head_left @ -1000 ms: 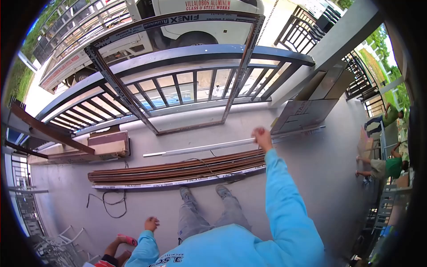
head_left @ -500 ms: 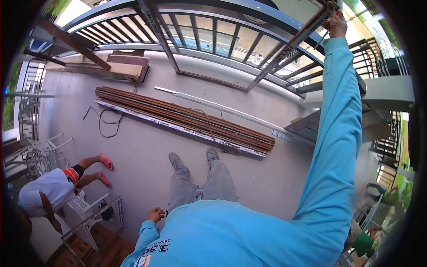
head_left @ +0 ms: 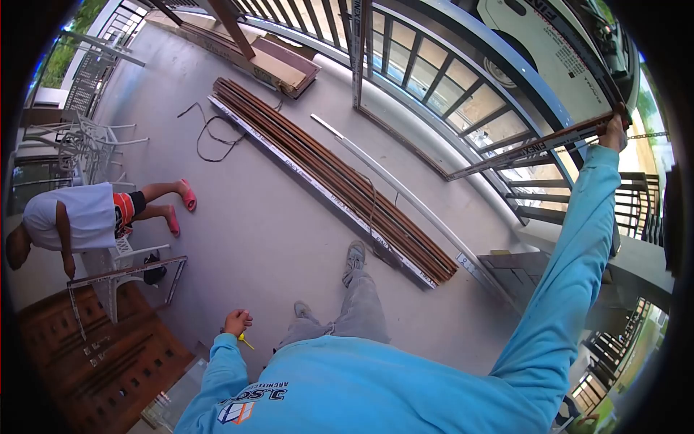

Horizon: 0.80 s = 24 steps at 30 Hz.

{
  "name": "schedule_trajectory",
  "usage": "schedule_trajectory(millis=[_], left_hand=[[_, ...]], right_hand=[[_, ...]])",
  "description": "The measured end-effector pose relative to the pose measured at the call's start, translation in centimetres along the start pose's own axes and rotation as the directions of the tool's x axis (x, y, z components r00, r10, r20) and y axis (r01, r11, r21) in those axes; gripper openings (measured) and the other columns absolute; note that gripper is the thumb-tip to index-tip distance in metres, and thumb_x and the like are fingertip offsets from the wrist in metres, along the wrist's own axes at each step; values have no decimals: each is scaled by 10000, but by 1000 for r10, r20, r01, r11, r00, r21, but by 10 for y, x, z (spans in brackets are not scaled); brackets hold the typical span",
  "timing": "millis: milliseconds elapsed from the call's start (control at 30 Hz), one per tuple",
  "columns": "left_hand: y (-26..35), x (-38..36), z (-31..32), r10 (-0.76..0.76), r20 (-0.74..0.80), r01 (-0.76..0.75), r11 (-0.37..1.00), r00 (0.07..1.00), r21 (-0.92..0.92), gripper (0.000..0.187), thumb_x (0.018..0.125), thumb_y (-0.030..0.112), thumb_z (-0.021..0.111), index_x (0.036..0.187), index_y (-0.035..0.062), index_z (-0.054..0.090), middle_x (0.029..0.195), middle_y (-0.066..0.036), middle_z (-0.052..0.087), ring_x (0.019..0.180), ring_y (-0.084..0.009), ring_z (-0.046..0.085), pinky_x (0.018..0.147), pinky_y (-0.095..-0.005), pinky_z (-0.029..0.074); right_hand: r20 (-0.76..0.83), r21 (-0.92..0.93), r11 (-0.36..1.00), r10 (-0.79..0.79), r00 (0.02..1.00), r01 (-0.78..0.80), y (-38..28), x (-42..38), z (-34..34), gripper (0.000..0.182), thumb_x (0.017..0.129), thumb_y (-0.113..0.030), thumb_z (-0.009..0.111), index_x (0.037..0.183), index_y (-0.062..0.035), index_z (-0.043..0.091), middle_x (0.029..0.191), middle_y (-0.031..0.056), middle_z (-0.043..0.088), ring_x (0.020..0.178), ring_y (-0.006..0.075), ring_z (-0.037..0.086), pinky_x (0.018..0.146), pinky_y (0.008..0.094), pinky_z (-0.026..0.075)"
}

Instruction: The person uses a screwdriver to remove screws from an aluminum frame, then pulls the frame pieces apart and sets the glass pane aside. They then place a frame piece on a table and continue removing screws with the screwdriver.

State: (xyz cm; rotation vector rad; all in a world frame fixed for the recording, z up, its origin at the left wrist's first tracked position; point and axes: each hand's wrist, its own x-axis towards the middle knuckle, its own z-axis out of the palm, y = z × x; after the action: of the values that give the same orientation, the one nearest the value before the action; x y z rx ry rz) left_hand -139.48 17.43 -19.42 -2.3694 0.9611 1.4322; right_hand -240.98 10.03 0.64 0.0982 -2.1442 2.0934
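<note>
My right hand (head_left: 614,134), at the end of a raised blue sleeve, is closed on the corner of a tall brown frame (head_left: 548,145) with FINEX-printed white film on its sides. The frame stands upright against the dark railing. Low on the left, my left hand (head_left: 238,321) has its fingers curled; a small yellow thing (head_left: 246,340) shows just below it, and its hold on that is unclear. On the floor ahead of my feet lies a bundle of long brown strips (head_left: 329,184).
A thin white metal bar (head_left: 401,188) lies beyond the bundle, and a black cord (head_left: 208,137) is at its left. Another person (head_left: 79,213) bends over a smaller frame (head_left: 130,271) at the left. Stacked boards (head_left: 278,65) rest near the railing (head_left: 441,72).
My view has turned, and the tall frame and my right hand appear farther right and lower. The yellow thing by my left hand now shows. The other person's frame appears more level.
</note>
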Motion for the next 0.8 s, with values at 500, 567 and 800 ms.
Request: schedule_trajectory(millis=[500,567,800], left_hand=[[-113,-63,-40,-134,-100,123,986,986,-114,288,940,260,549,1083,17,604,889,-91,678,684,-175,646,543,-276,472],[-124,-64,-39,-132,-105,115,981,986,-153,272,926,256,568,1046,16,614,848,-84,667,679,-174,644,526,-282,470],[-153,-24,12,26,-84,-24,999,996,21,365,838,349,633,1003,28,684,898,-81,704,701,-186,657,671,-335,538]], right_hand=[[-87,-175,981,65,994,-80,16,26,3,641,544,-653,819,706,-72,602,581,7,540,450,93,487,393,214,397],[-64,-297,955,10,998,-28,34,47,0,627,649,-655,743,813,-57,653,641,38,577,513,128,529,461,263,442],[313,-100,950,-254,915,297,128,-91,-23,453,851,-394,607,1180,-97,511,802,117,637,512,189,582,416,300,431]])
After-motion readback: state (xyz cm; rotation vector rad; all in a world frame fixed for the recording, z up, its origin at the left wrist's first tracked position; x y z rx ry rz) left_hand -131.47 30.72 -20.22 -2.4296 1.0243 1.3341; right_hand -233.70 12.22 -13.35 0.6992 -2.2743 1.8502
